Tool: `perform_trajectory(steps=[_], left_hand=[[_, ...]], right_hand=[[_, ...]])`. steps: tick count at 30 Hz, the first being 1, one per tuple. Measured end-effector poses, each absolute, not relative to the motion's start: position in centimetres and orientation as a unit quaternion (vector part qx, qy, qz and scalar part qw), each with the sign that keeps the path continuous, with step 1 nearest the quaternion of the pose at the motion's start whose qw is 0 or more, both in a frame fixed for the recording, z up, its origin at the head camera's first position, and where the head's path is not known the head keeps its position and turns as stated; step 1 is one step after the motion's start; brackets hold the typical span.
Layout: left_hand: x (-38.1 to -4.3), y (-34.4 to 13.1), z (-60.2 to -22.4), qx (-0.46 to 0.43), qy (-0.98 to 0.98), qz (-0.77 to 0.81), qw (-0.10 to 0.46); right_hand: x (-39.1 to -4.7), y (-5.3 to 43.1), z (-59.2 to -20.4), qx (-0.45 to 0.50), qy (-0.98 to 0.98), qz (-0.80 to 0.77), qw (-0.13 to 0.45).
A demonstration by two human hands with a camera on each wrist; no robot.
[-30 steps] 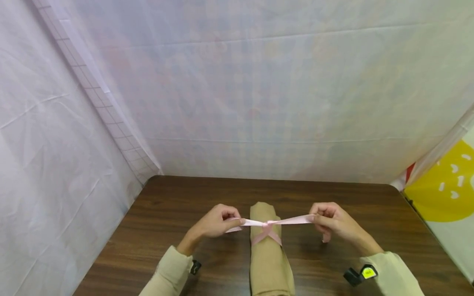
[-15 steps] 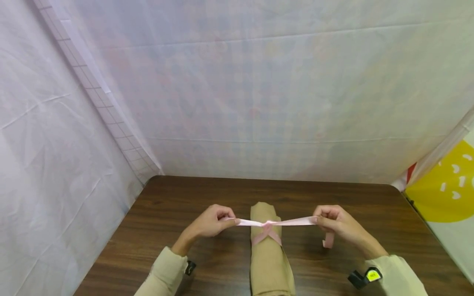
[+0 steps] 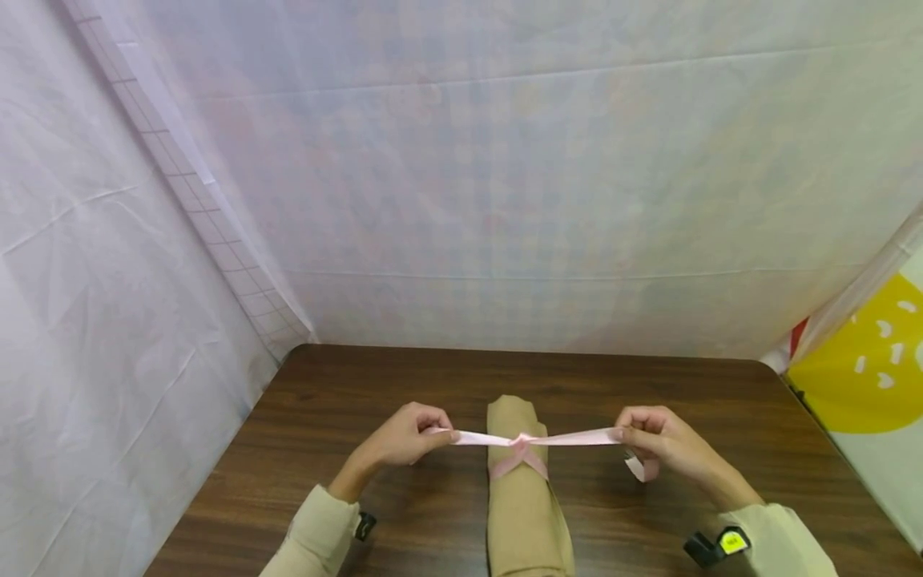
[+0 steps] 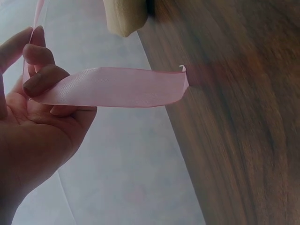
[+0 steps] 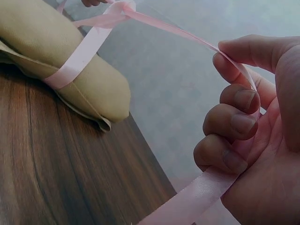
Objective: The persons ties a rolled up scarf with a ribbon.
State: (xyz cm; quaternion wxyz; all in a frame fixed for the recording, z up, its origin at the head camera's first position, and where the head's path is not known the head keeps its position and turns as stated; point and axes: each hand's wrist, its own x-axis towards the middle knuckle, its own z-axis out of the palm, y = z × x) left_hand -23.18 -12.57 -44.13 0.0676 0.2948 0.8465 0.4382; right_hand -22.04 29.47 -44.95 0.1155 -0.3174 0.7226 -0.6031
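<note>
A rolled tan cloth (image 3: 526,521) lies lengthwise on the brown table, with a pink ribbon (image 3: 580,437) wrapped round it. The ribbon crosses on top of the roll and gathers at a knot (image 3: 521,441). On one side my left hand (image 3: 407,433) pinches one tail between thumb and forefinger; in the left wrist view, the loose end (image 4: 122,87) trails out past the curled fingers. Opposite it, my right hand (image 3: 659,441) pinches the other tail, its end (image 5: 197,197) running through the palm and hanging below. Both tails stretch nearly straight out from the knot.
The wood-grain table (image 3: 346,385) runs back to white sheeting (image 3: 505,200) that hangs behind it and at the left. A yellow patterned panel (image 3: 865,361) shows at the far right. A black wrist strap (image 3: 717,545) is on the right sleeve.
My hands have drawn slightly farther apart, left hand leftward and right hand rightward, both ribbon tails lengthening between knot and fingers. The cloth roll stays in place.
</note>
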Motion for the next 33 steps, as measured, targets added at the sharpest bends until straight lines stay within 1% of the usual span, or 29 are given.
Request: perform_trajectory(steps=[7,16,26,33], left_hand=[[-23.2,-13.2,-44.3,0.293,0.852,0.429,0.064],[-23.2,-14.0,-44.5,0.291,0.859,0.417,0.06],[-23.2,-14.5,-44.6,0.284,0.861,0.416,0.067],[-23.1,-15.1,-44.7,0.276,0.869,0.406,0.066]], right_hand=[[-21.9,30.1,-45.3,-0.267,0.756,-0.585,0.12],[-21.8,31.2,-45.8,-0.282,0.724,-0.612,0.149],[-21.8,32.1,-46.3,-0.31,0.704,-0.621,0.155],[-21.7,32.7,-46.6,-0.325,0.686,-0.628,0.174]])
